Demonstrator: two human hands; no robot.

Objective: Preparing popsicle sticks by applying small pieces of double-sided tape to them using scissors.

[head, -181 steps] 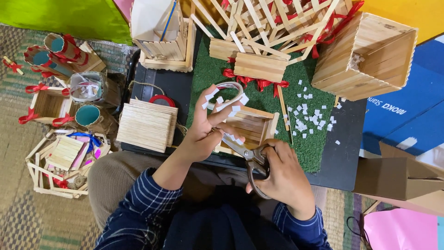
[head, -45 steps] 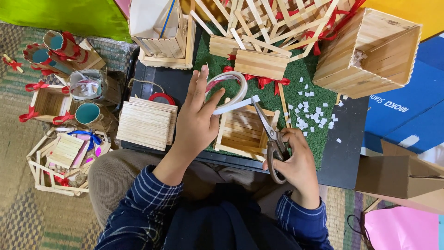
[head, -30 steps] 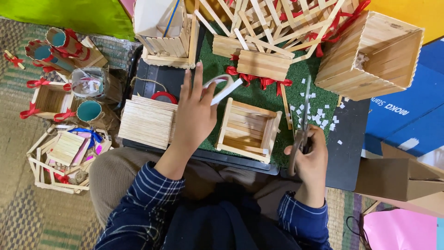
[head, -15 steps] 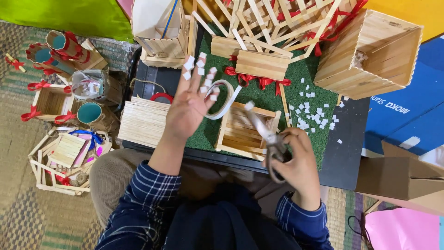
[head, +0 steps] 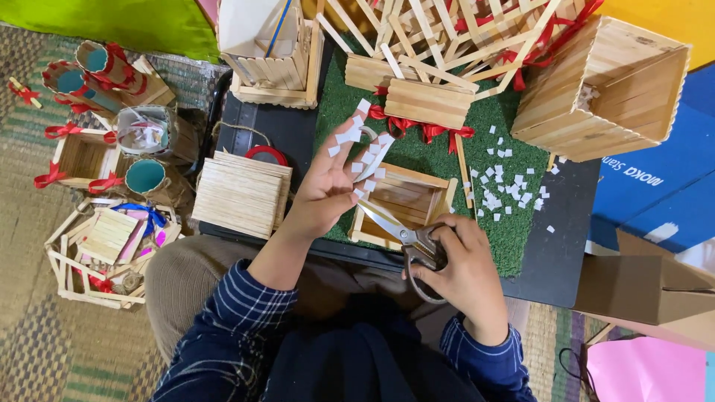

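My left hand is raised over the green mat, pinching a curved strip of white tape. Several small white tape squares stick to its fingertips. My right hand grips a pair of scissors, blades pointing up-left toward the strip's lower end. Under both hands sits a small open box of wooden sticks. More white squares lie scattered on the mat to the right.
A larger stick box lies tilted at upper right, a stick-frame structure with red ribbon stands at the top. A flat stick panel and red tape roll lie left. Several ribboned stick crafts fill the far left. Cardboard sits right.
My left hand tilted slightly and lowered the strip toward the scissors. My right hand brought the scissors up-left, blades now at the strip's end.
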